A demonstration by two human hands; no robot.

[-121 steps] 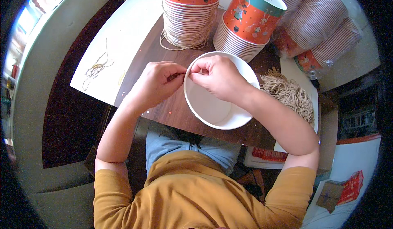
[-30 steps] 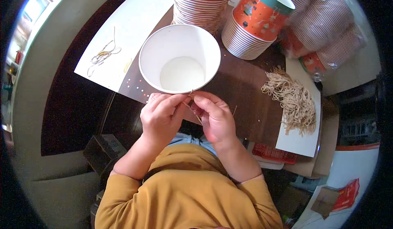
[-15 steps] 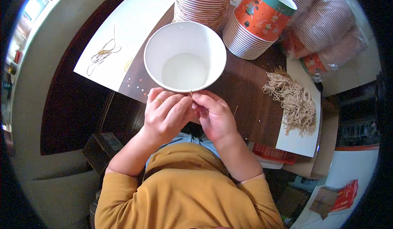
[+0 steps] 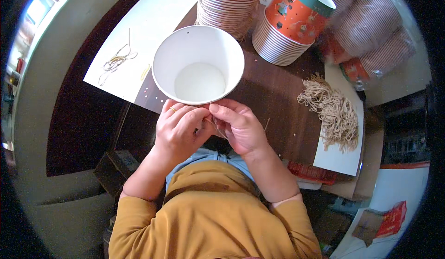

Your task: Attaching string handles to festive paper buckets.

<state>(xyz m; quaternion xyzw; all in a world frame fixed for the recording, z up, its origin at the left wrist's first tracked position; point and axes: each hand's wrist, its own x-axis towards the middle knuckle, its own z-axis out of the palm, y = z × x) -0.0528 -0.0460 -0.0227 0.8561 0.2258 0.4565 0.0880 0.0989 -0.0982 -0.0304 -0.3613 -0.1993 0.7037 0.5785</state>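
While the white paper cup (image 4: 198, 64) stands mouth-up on the tabletop (image 4: 273, 97) just ahead of both hands, the left hand (image 4: 178, 131) and right hand (image 4: 238, 127) pinch a thin string (image 4: 214, 120) at its near rim, equally close.

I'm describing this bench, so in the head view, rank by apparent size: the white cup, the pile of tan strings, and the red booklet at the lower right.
1. White cup, though it is nearest the camera.
2. Pile of tan strings.
3. Red booklet.
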